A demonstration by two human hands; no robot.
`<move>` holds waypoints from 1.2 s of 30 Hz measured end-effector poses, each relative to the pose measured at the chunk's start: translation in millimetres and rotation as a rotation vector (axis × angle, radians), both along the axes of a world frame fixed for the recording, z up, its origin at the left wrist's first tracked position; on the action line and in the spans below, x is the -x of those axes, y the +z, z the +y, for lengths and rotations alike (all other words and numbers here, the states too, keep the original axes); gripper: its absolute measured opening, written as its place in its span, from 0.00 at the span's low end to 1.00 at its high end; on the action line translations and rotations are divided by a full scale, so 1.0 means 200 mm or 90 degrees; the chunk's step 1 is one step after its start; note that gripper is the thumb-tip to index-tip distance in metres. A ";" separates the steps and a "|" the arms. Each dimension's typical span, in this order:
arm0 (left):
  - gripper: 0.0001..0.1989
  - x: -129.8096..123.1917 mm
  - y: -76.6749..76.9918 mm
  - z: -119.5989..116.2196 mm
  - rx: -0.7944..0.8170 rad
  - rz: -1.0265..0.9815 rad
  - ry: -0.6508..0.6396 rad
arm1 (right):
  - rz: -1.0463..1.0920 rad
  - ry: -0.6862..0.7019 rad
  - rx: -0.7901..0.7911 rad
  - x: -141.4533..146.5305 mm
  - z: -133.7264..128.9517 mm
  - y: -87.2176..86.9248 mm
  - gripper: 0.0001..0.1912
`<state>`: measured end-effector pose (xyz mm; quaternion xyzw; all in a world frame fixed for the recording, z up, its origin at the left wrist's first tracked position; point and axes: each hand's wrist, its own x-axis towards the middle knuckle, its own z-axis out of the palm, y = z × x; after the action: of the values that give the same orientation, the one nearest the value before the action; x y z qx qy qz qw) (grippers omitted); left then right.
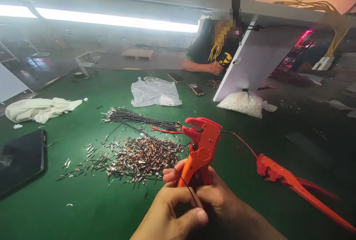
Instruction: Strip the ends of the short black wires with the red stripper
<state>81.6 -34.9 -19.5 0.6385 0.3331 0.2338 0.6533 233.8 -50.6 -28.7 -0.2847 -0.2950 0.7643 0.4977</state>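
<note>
Upright in my right hand [222, 199] is an orange and red wire stripper [204, 147], its jaws pointing up and left. My fingers wrap round its handles. Just left of it, my left hand [175, 203] is closed on a thin black wire [185, 182], which crosses in front of the handles. Beyond my hands lies a heap of short black wire pieces with copper ends [144, 158]. A bundle of long black wires [139, 117] rests behind the heap. A second wire stripper [289, 179] lies at right, with a red cord [244, 142] running towards the one I hold.
A dark phone [22, 162] and a cream cloth [41, 109] lie at left. Clear plastic bags [155, 92], a small phone [196, 89] and a tied bag of white bits [241, 103] stand farther back. A co-worker [211, 51] sits opposite, beside a slanted white panel [244, 55].
</note>
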 end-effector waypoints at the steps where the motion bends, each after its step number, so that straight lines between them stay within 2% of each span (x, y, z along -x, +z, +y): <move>1: 0.19 0.01 0.02 0.01 0.061 -0.016 -0.027 | 0.021 -0.006 0.026 0.01 0.00 0.00 0.21; 4: 0.24 0.02 0.04 0.02 0.165 -0.047 -0.069 | 0.042 -0.021 0.074 0.02 -0.01 0.02 0.21; 9: 0.26 0.03 0.03 0.04 0.241 -0.065 -0.110 | -0.004 0.016 0.103 0.01 -0.02 0.07 0.21; 16: 0.26 0.02 0.05 0.08 0.241 -0.084 -0.108 | -0.055 -0.030 0.121 0.02 -0.01 0.07 0.20; 20: 0.27 0.02 0.07 0.10 0.179 -0.021 -0.080 | -0.102 0.024 0.058 0.04 0.02 0.06 0.18; 24: 0.27 0.04 0.01 0.09 0.164 -0.008 -0.092 | -0.040 0.072 0.087 0.06 0.02 0.02 0.18; 29: 0.25 0.04 -0.07 0.08 0.246 -0.092 -0.071 | 0.035 0.099 0.187 0.08 0.01 -0.01 0.24; 33: 0.28 0.03 -0.05 0.09 0.236 -0.119 -0.077 | 0.004 0.072 0.128 0.07 0.03 0.01 0.25; 36: 0.27 0.04 -0.03 0.09 0.237 -0.115 -0.025 | -0.067 0.099 0.117 0.05 0.04 0.03 0.25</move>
<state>73.9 -16.0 -26.4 0.4895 0.2983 0.2115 0.7916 223.4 -42.7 -23.1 -0.3451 -0.2704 0.8084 0.3927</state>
